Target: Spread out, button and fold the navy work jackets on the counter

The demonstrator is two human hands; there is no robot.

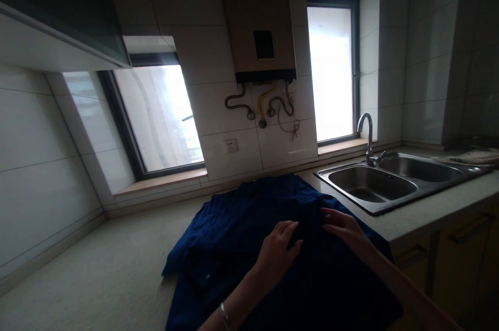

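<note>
A dark blue cloth garment (241,222) lies spread over the counter, wrinkled along its back edge, with a small pale spot like a button near its left front. Its lower part falls into deep shadow. Over the middle of the cloth is my left hand (277,248), fingers stretched forward and thumb apart, with nothing held. To its right, my right hand (345,228) is also open, its fingers slightly bent and pointing left. Both hands are at the cloth; the dim light hides whether the fingertips touch it. A bracelet circles my left wrist.
A steel double sink (372,185) with a tap (366,136) is set into the counter (117,268) at right. Light cloth (473,157) lies beyond it. A water heater (259,24) with pipes hangs above, a wall cabinet (66,14) at upper left. Two windows flank the heater.
</note>
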